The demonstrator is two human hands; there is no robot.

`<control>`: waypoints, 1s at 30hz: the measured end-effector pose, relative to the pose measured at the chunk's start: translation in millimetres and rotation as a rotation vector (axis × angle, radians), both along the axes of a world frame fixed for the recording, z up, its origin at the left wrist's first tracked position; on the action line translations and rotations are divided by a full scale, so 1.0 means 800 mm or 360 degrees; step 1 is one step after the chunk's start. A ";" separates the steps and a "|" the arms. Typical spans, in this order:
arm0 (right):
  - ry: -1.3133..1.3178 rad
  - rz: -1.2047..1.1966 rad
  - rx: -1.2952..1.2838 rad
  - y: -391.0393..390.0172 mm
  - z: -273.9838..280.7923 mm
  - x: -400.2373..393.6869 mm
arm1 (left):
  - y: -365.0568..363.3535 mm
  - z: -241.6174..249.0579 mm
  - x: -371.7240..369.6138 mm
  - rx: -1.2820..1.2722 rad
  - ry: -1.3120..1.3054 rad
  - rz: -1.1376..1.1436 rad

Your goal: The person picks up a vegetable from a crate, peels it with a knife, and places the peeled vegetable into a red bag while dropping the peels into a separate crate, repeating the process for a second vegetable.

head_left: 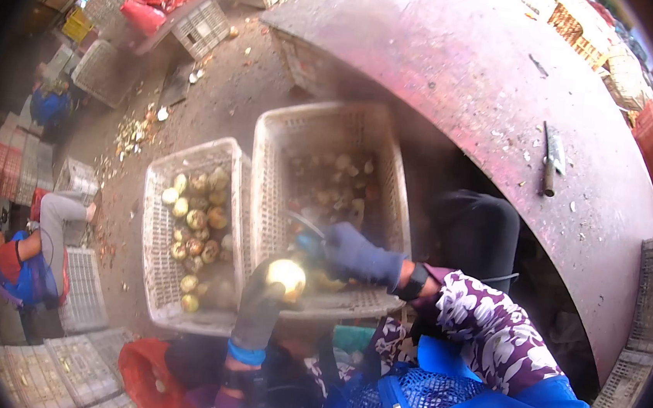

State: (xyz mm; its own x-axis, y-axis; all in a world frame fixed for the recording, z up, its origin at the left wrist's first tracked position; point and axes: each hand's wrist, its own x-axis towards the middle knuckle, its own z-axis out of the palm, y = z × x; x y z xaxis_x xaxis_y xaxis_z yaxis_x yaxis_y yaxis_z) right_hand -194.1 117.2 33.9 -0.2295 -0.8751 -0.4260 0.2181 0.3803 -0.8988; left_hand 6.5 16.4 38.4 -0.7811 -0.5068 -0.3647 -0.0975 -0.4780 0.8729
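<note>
My left hand (258, 295), in a dark grey glove, is closed around a pale round onion (286, 280). Close by on the right, my right hand (359, 255) wears a blue-grey glove and grips a knife (305, 222), whose thin blade points up and left; its handle is mostly hidden. Both hands are over the near part of a large white plastic crate (259, 151), which has blurred onions or peelings at its bottom. Beside it on the left, a smaller white crate (149, 235) holds several brownish-yellow onions (197, 219).
A large pinkish table (492, 86) spans the upper right, with another knife (552, 160) lying on it. Peelings (137, 131) litter the floor. At the left sits a person (30, 260) in blue, among stacked crates (16, 153). A red bag (148, 379) lies near my left side.
</note>
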 end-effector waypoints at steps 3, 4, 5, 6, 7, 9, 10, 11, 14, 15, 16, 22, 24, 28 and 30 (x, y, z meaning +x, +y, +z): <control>0.0270 0.0234 -0.0027 -0.005 -0.002 0.007 | 0.003 0.000 -0.009 -0.0246 -0.0134 -0.0144; 0.0401 0.0316 -0.0081 -0.003 -0.004 0.008 | 0.001 -0.002 -0.011 -0.0519 -0.0269 -0.0274; 0.0361 0.0337 -0.0104 -0.004 -0.009 0.011 | 0.004 -0.005 -0.013 -0.0731 -0.0286 -0.0297; 0.0316 0.0369 -0.0128 -0.006 -0.012 0.011 | 0.007 -0.009 -0.014 -0.0942 -0.0306 -0.0307; 0.0247 0.0383 -0.0065 -0.008 -0.016 0.009 | 0.006 -0.015 -0.013 -0.0927 -0.0278 -0.0287; 0.0094 0.0418 0.0059 -0.012 -0.023 0.007 | 0.007 -0.020 -0.010 -0.1135 -0.0273 -0.0119; 0.0021 0.0393 0.0009 -0.014 -0.028 0.007 | 0.007 -0.019 -0.011 -0.1235 -0.0271 -0.0034; -0.0051 0.0366 -0.0039 -0.016 -0.034 0.007 | 0.007 -0.018 -0.012 -0.1161 -0.0242 0.0053; -0.0171 0.0354 -0.0303 -0.009 -0.040 0.002 | 0.011 -0.003 -0.016 -0.0922 -0.0161 0.0300; -0.0166 0.0444 -0.0474 -0.017 -0.068 0.002 | 0.005 -0.012 -0.014 -0.0995 0.0019 0.0339; -0.0064 0.0458 -0.0583 -0.022 -0.083 0.008 | 0.003 -0.012 -0.016 -0.0935 0.0108 0.0376; 0.0519 0.0277 -0.1248 -0.021 -0.067 0.031 | 0.007 -0.002 -0.026 -0.0722 0.0181 0.0591; 0.0271 0.0213 -0.1203 -0.014 -0.059 0.038 | 0.014 0.000 -0.030 -0.0737 0.0157 0.0697; -0.0740 0.0032 -0.0439 -0.011 -0.018 0.046 | 0.026 0.001 -0.036 -0.0897 0.0111 0.0698; -0.0705 0.0017 -0.0454 -0.014 -0.021 0.047 | 0.006 -0.021 -0.031 -0.0957 0.0123 0.0627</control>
State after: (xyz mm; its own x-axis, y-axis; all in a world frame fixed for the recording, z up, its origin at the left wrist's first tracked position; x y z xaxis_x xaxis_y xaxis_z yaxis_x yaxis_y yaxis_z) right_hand -156.3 106.4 17.1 -0.0722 -0.9718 -0.2244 0.5981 0.1379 -0.7895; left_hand -18.5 21.0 21.7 -0.5114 -0.8517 0.1146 0.0557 0.1002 0.9934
